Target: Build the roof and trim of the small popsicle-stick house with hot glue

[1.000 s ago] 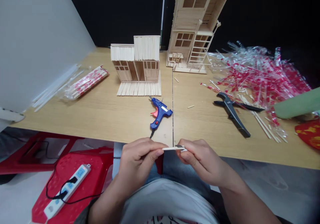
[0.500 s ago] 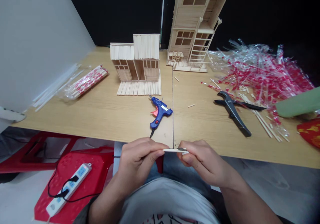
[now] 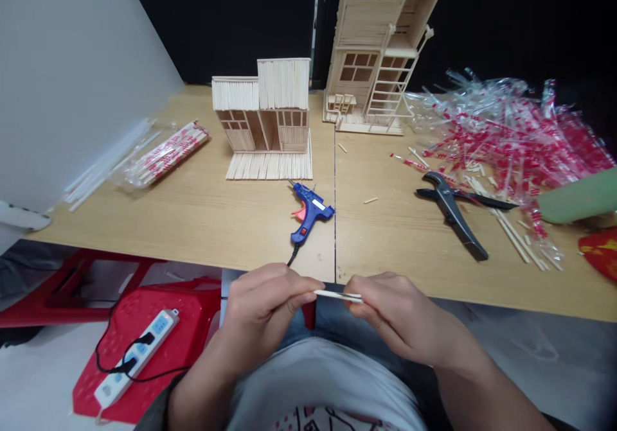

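Seemingly for steadiness, left hand [image 3: 267,302] pinches pale slender wooden stick [image 3: 328,294] | right hand [image 3: 398,309] clasps dark flat blade [image 3: 343,293] against it | blue pistol-shaped glue gun [image 3: 311,211] lies within reach

We look through one head-worn camera, from above and behind the left hand [image 3: 270,302] and right hand [image 3: 393,315], facing forward and down. The hands are near us, low in the frame's middle, with the shirt [image 3: 318,373] nearer, at the bottom. The table [image 3: 385,238] spans the middle, and the black backdrop [image 3: 226,26] stands farthest, across the top.
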A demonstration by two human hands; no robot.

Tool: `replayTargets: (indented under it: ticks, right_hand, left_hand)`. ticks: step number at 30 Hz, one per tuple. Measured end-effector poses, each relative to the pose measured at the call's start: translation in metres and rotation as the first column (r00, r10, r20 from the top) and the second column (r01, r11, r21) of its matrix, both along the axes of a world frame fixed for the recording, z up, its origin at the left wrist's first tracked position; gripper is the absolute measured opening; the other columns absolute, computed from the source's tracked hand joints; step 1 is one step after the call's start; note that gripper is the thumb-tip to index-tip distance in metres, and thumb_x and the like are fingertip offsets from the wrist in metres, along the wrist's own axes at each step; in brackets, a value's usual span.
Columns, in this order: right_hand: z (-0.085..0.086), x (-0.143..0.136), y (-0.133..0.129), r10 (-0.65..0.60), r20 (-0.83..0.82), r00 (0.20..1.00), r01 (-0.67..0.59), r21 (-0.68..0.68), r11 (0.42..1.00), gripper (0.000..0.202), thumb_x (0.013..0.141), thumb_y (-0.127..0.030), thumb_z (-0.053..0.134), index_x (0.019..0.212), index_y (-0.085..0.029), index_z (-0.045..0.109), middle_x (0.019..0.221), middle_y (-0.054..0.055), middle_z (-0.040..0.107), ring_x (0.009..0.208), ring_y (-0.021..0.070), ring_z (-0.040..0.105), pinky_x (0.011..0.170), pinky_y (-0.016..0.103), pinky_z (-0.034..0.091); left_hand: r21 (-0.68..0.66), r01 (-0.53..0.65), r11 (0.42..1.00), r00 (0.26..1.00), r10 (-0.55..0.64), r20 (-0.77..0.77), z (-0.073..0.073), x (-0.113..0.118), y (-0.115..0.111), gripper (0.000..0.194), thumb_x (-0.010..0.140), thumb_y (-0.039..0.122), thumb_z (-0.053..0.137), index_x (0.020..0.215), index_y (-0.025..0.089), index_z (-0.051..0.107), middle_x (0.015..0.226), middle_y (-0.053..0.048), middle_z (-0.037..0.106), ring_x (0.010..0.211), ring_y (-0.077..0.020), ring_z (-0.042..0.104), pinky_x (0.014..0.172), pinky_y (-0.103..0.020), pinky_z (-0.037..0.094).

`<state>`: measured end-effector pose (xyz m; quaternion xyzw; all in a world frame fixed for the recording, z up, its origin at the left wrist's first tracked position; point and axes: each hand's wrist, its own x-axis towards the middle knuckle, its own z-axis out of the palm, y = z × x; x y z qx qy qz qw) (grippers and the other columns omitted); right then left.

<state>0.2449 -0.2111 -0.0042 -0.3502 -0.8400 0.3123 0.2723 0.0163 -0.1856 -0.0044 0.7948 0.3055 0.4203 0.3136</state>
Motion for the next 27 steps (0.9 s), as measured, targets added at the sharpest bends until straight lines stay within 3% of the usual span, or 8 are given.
replayTargets:
  ticks: [14,27]
  right_hand:
    - [0.005,-0.003,-0.006,-0.036,0.086,0.996,0.033,0.039,0.999,0.025,0.104,-0.028,0.033,0.082,-0.021,0.043,0.065,-0.003,0.05,0.053,0.0113,0.043,0.053,0.024,0.033]
    - [-0.003,-0.011,-0.009,-0.215,0.068,0.974,0.193,0.24,0.951,0.021,0.101,-0.02,0.036,0.083,-0.02,0.047,0.064,-0.001,0.052,0.054,0.0125,0.047,0.053,0.025,0.034]
  left_hand:
    - [0.075,0.006,0.997,0.999,-0.003,-0.042,-0.003,-0.004,-0.001,0.019,0.086,0.008,0.063,0.101,0.017,0.07,0.076,-0.002,0.069,0.067,-0.0113,0.061,0.063,-0.023,0.047]
    - [0.073,-0.053,0.996,0.999,0.053,-0.004,-0.004,0.001,-0.004,0.02,0.086,0.007,0.063,0.102,0.018,0.07,0.08,-0.002,0.071,0.068,-0.0103,0.063,0.064,-0.021,0.049]
